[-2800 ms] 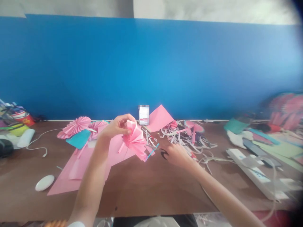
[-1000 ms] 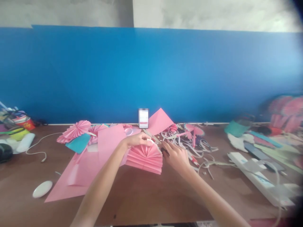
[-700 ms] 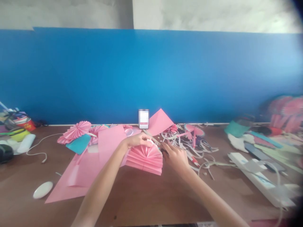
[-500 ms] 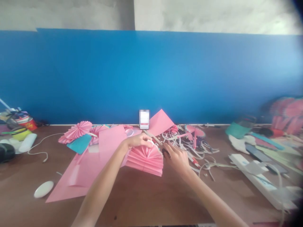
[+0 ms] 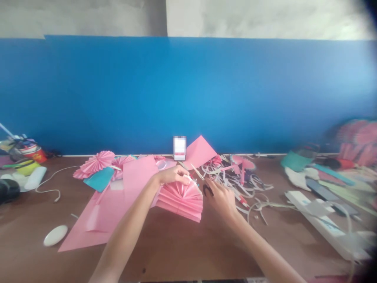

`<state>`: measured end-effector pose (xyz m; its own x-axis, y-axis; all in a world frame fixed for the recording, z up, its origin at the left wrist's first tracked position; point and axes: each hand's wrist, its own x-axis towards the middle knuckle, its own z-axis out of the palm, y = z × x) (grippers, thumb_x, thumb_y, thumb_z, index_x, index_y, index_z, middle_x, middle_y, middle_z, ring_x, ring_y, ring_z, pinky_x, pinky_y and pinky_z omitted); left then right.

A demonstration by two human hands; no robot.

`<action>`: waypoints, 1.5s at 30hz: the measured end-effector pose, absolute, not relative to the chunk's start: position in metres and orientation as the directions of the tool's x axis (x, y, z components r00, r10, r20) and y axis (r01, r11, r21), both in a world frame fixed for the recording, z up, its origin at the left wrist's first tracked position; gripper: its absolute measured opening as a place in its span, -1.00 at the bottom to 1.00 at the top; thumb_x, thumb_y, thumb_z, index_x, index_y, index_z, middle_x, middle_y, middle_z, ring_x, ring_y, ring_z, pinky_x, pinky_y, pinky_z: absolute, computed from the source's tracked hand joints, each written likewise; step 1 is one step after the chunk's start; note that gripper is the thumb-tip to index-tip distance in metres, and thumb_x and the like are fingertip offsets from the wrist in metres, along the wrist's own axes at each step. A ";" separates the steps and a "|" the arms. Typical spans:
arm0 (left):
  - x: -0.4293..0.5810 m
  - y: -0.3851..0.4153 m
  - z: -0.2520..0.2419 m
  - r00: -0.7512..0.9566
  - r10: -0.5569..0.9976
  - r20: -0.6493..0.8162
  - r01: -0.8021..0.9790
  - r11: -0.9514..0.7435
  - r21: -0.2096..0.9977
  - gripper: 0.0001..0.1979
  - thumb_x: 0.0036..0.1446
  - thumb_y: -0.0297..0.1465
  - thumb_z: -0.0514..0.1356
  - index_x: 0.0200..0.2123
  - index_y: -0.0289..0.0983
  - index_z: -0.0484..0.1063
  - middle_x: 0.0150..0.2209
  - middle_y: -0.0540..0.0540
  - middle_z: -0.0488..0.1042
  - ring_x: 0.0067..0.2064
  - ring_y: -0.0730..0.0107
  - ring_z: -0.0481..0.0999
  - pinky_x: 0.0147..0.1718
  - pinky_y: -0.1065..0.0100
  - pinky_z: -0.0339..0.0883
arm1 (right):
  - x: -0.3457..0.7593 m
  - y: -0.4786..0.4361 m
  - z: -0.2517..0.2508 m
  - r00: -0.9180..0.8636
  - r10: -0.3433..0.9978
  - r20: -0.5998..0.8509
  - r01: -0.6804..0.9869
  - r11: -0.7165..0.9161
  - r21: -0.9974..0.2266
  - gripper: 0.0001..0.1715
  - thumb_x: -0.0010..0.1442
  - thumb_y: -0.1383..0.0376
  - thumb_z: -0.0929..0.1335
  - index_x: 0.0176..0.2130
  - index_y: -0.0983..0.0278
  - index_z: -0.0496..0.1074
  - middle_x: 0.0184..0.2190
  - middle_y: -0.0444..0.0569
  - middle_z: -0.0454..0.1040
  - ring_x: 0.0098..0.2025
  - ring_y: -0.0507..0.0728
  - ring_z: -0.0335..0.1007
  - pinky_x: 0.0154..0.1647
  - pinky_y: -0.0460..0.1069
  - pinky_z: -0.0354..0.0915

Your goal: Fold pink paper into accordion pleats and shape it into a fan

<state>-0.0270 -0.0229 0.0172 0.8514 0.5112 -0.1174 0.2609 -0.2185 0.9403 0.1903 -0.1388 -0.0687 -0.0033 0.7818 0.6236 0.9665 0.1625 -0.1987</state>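
My left hand (image 5: 173, 175) is closed on a pleated pink paper fan (image 5: 181, 200), pinching it at its gathered upper edge. Something small and white shows by the fingertips there. The fan's folds spread downward over the brown table. Just right of the fan, my right hand (image 5: 219, 195) is wrapped round scissors (image 5: 208, 190); a dark handle loop shows at the fingers. The blades point up and to the left, beyond the fan's upper right edge, and are hard to make out against the paper scraps (image 5: 225, 177).
Pink paper sheets (image 5: 129, 212), folded rosettes (image 5: 98, 161) and a teal piece (image 5: 100, 180) lie left. A phone (image 5: 179, 148) stands upright at the back before a blue partition (image 5: 188, 90). A white power strip (image 5: 318, 222) is right; a white mouse (image 5: 55, 236) lies front left.
The scissors in my right hand have turned slightly, their tips shifting right, away from the left hand's fingers. The fan's lower edge has dipped a little. My left hand stays in place.
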 end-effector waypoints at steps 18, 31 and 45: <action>-0.026 -0.019 0.011 0.834 0.538 -0.127 0.271 -0.198 0.942 -0.76 -0.02 -0.31 0.34 -0.57 -0.31 0.42 -0.52 0.04 0.33 -0.42 0.48 0.24 -0.34 0.36 0.04 | 0.192 -0.142 -0.071 -0.012 0.801 0.598 0.979 0.130 -0.154 -0.66 0.23 0.39 0.28 -0.03 0.16 0.48 -0.38 -0.14 0.58 -0.44 0.07 0.43 -0.47 -0.03 0.01; -0.031 -0.017 0.016 0.825 0.555 -0.106 0.263 -0.210 0.942 -0.77 0.01 -0.28 0.33 -0.54 -0.31 0.45 -0.49 0.04 0.36 -0.42 0.47 0.26 -0.32 0.36 0.06 | 0.192 -0.141 -0.072 -0.002 0.850 0.526 0.974 0.122 -0.193 -0.55 0.21 0.33 0.29 0.10 0.23 0.35 -0.15 0.03 0.56 -0.13 0.22 0.43 -0.21 0.02 0.19; -0.059 -0.009 0.026 0.865 0.501 -0.004 0.161 -0.270 0.949 -0.80 -0.02 -0.32 0.36 -0.51 -0.33 0.49 -0.50 0.01 0.38 -0.42 0.48 0.30 -0.38 0.42 0.14 | 0.231 -0.170 -0.050 -0.400 0.915 -0.046 -0.146 -0.113 -0.983 -0.42 0.16 -0.12 0.36 -0.07 0.26 0.36 -0.39 -0.09 0.37 -0.42 0.04 0.27 -0.45 -0.08 0.17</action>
